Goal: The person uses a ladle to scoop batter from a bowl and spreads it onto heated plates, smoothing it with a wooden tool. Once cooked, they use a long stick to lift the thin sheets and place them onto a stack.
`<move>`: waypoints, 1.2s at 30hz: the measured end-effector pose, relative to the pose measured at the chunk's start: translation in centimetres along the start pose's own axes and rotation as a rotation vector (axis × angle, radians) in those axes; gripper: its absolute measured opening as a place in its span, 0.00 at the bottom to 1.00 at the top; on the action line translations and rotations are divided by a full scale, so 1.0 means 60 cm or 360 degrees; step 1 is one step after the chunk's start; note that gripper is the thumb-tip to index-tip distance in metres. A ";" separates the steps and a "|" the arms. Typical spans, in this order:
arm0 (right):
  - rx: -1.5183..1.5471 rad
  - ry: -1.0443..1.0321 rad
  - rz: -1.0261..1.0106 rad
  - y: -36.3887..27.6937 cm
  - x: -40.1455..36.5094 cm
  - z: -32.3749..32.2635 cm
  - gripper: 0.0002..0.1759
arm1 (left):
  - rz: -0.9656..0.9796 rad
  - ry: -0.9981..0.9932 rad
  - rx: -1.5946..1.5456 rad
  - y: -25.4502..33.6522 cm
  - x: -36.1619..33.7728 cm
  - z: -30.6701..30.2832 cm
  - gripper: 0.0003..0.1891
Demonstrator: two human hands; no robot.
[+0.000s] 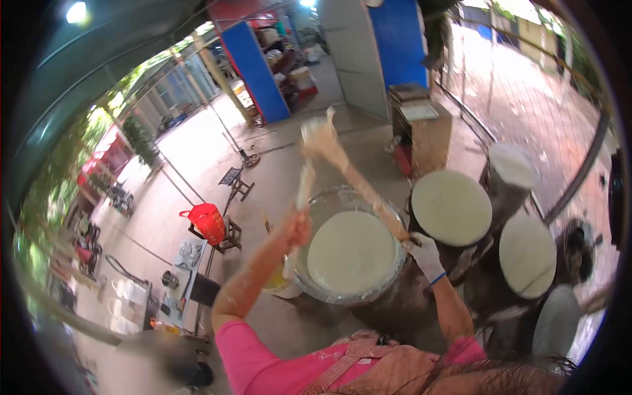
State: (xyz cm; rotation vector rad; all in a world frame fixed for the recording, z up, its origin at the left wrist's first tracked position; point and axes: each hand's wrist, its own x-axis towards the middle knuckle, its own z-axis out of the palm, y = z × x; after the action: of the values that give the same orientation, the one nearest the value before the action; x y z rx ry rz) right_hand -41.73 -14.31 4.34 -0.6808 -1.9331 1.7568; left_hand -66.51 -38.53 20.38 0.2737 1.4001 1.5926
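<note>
My left hand (297,228) is closed around a pale stick (305,187) that slants upward, its lower end showing below the fist. In a white glove, my right hand (424,255) grips the near end of a long wooden stick (368,197). The far ends of both sticks come together at a blurred pale lump (319,137), whose kind I cannot make out. Beneath them stands a wide basin (345,299) with a shiny rim. White liquid (349,253) fills much of it. The sticks are above the basin, apart from the liquid.
Several round vats of whitish liquid, including a large vat (451,207) and another vat (526,257), stand at right. A yellowish bucket (283,288) is beside the basin. Farther off are a wooden cabinet (424,135), a red bucket (206,224) on a stool, and a cluttered table (186,280).
</note>
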 end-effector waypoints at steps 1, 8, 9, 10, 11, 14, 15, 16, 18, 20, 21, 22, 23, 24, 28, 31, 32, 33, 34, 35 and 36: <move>-0.0228 0.0059 0.0194 0.024 -0.041 -0.002 0.17 | -0.0353 -0.0125 -0.0153 -0.038 0.011 -0.003 0.15; -0.0641 0.0569 0.0332 0.004 -0.288 -0.115 0.16 | -0.1329 -0.0553 -0.0756 -0.098 0.056 0.118 0.17; -0.0454 0.0637 0.0261 -0.013 -0.321 -0.128 0.16 | -0.0865 -0.0511 -0.0249 -0.120 0.055 0.160 0.15; -0.0512 0.0679 0.0251 -0.008 -0.347 -0.142 0.15 | -0.0344 -0.0539 0.0209 -0.148 0.061 0.208 0.14; -0.0473 0.0748 0.0091 0.032 -0.371 -0.153 0.16 | -0.0430 -0.0695 0.0266 -0.178 0.074 0.240 0.14; -0.0399 0.0915 0.0497 0.077 -0.502 -0.178 0.17 | -0.0961 -0.1186 -0.0167 -0.274 0.107 0.366 0.10; -0.0617 0.1023 0.0521 0.125 -0.562 -0.186 0.17 | -0.1418 -0.1042 -0.0523 -0.309 0.100 0.418 0.10; -0.0838 0.1096 0.0557 0.169 -0.631 -0.190 0.17 | -0.1865 -0.0825 -0.0883 -0.347 0.090 0.459 0.10; -0.1027 0.1303 0.0760 0.216 -0.781 -0.161 0.19 | -0.2245 -0.0888 -0.0980 -0.470 0.100 0.508 0.10; -0.0992 0.1562 0.1224 0.159 -0.902 -0.144 0.20 | -0.2588 -0.0905 -0.1055 -0.568 0.074 0.600 0.10; -0.1023 0.1709 0.1379 0.133 -0.955 -0.142 0.20 | -0.2647 -0.1018 -0.1043 -0.609 0.051 0.652 0.11; -0.1046 0.1841 0.1519 0.123 -0.999 -0.148 0.20 | -0.2684 -0.1124 -0.1038 -0.637 0.028 0.703 0.12; -0.1099 0.1943 0.1663 0.131 -1.045 -0.167 0.20 | -0.2674 -0.1139 -0.0911 -0.654 0.004 0.759 0.14; -0.1151 0.2033 0.1800 0.144 -1.079 -0.175 0.20 | -0.2798 -0.1279 -0.0812 -0.684 0.003 0.800 0.16; -0.0726 0.2652 0.1493 0.077 -1.086 -0.289 0.18 | -0.1709 -0.1816 0.0365 -0.752 -0.012 1.025 0.12; -0.1147 0.2767 0.0357 0.110 -1.066 -0.392 0.17 | -0.1036 -0.1908 0.0814 -0.800 -0.032 1.157 0.16; -0.1282 0.2625 0.0553 0.116 -1.046 -0.425 0.15 | -0.0995 -0.1883 0.0843 -0.837 -0.028 1.189 0.17; -0.1273 0.2542 0.0925 0.100 -1.006 -0.451 0.15 | -0.0972 -0.1917 0.0849 -0.873 -0.031 1.215 0.17; -0.1244 0.2436 0.1302 0.088 -0.976 -0.472 0.14 | -0.0899 -0.1875 0.0867 -0.909 -0.036 1.237 0.19; -0.1361 0.2422 0.1379 0.128 -0.968 -0.495 0.13 | -0.0837 -0.1831 0.0883 -0.939 -0.029 1.256 0.21; -0.1468 0.2398 0.1467 0.179 -0.959 -0.520 0.13 | -0.0844 -0.1855 0.0893 -0.974 -0.001 1.273 0.21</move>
State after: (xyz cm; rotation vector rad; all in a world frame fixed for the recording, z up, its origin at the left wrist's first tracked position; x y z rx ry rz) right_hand 23.31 -25.04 -2.94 -2.4698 -1.0829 0.0065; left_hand 16.08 3.35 -5.65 0.8997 0.8079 0.3724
